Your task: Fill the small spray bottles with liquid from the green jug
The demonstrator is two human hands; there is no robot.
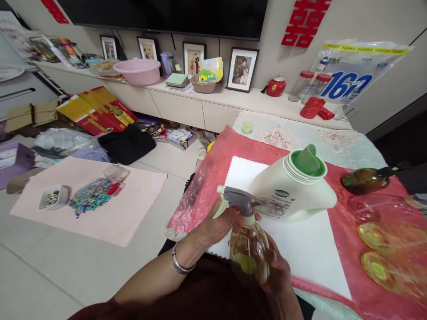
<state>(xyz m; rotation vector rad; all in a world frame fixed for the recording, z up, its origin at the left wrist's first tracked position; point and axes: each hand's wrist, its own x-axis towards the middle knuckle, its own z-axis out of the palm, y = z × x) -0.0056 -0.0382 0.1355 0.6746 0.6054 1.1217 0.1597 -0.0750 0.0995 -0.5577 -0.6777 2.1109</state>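
Observation:
Close to my body I hold a clear spray bottle (249, 253) upright, with a grey and pale green trigger head on top. My left hand (223, 224), a silver bangle on its wrist, is closed round the neck and trigger head. Wrapped round the bottle's right side is my right hand (277, 264), partly hidden behind it. Just beyond stands a large cream detergent jug (300, 200) with a green spout and no cap. Under the jug lies a white sheet (310, 249) on a red plastic cover (207, 200).
On the table's right side lie a dark green bottle (362, 181), a clear pink-looking bottle (383, 207) and two yellowish clear bottles (383, 238). A small cup (247, 127) stands at the back. Left on the floor, a pink sheet (133, 209) bears spilled beads (91, 198).

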